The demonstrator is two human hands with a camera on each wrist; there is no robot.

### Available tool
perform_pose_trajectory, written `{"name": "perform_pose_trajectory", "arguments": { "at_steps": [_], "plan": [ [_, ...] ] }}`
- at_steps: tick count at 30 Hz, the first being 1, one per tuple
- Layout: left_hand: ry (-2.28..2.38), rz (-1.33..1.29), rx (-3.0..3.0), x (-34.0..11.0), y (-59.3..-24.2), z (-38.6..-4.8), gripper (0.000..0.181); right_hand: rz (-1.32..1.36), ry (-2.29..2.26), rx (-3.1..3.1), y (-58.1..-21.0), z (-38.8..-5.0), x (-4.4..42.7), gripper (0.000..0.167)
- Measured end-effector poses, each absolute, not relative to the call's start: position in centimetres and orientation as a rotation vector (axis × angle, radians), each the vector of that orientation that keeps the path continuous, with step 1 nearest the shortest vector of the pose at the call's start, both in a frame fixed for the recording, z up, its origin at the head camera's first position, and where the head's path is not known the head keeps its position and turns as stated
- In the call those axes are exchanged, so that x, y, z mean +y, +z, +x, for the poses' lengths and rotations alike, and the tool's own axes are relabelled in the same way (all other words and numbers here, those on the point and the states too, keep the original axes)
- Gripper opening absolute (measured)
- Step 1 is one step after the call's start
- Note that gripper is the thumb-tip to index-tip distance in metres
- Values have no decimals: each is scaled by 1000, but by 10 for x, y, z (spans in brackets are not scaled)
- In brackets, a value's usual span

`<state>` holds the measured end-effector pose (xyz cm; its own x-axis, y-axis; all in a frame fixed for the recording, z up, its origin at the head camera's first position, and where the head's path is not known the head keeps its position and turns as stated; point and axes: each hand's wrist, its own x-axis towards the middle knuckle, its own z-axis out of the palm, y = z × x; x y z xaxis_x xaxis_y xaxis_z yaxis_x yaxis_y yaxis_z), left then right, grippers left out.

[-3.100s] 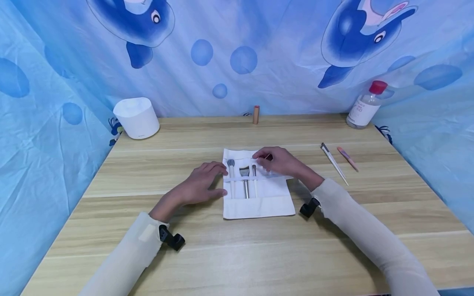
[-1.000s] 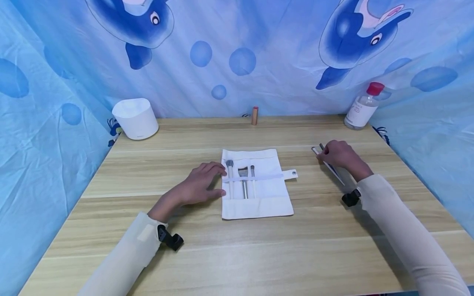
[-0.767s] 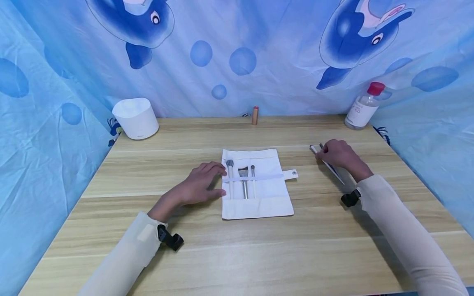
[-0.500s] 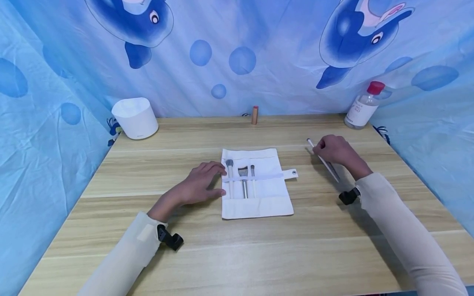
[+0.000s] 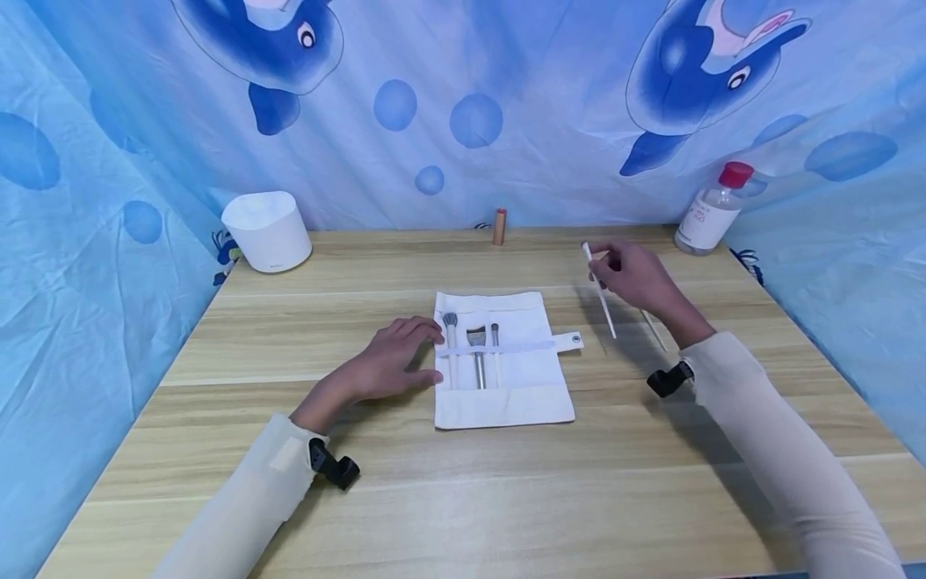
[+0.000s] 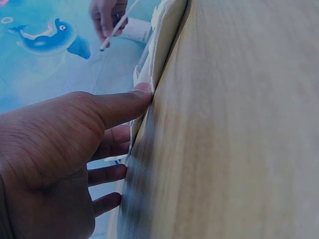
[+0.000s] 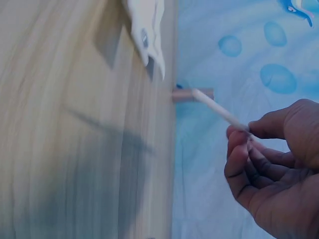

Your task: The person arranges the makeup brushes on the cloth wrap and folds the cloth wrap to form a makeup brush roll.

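Observation:
My right hand (image 5: 637, 277) pinches a slim white-handled makeup brush (image 5: 603, 301) between thumb and fingers, lifted above the table to the right of the brush roll. The right wrist view also shows this brush (image 7: 219, 108) at the fingertips. An unrolled white cloth brush roll (image 5: 531, 406) lies mid-table, its snap tab (image 5: 568, 342) pointing right. Tucked under its band are a fluffy brush (image 5: 451, 319), a wide flat brush (image 5: 477, 338) and a small thin brush (image 5: 495, 331). My left hand (image 5: 387, 363) rests at the roll's left edge, thumb and fingertips touching it.
Another pale brush handle (image 5: 653, 330) lies on the table, partly hidden by the right hand. Along the back stand a white container (image 5: 268, 233), a small copper-coloured tube (image 5: 500, 227) and a red-capped bottle (image 5: 709, 217). A blue dolphin-print curtain (image 5: 427, 80) hangs behind the table.
My right hand left the roll, took hold of the white brush at the right, then lifted it and moved left and toward the back. The left hand stays in place.

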<state>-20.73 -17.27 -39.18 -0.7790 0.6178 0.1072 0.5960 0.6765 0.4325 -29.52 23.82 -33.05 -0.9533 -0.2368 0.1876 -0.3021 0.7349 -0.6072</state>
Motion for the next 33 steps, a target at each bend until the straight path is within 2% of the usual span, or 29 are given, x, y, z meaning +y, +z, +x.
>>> {"name": "perform_pose_trajectory", "arguments": {
  "at_steps": [3, 10, 25, 33],
  "plan": [
    [710, 1032, 2832, -173, -392, -208, 56, 468, 1114, -2785, -328, -296, 231, 38],
    [713, 1019, 2830, -172, -390, -207, 55, 502, 1388, -2691, -325, -297, 212, 30],
    [692, 1019, 2833, -173, -392, -205, 57, 639, 1566, -2611, -334, -300, 177, 38],
    [671, 996, 2834, -172, -390, -206, 57, 673, 1618, -2579, -341, -302, 159, 31]
  ]
}}
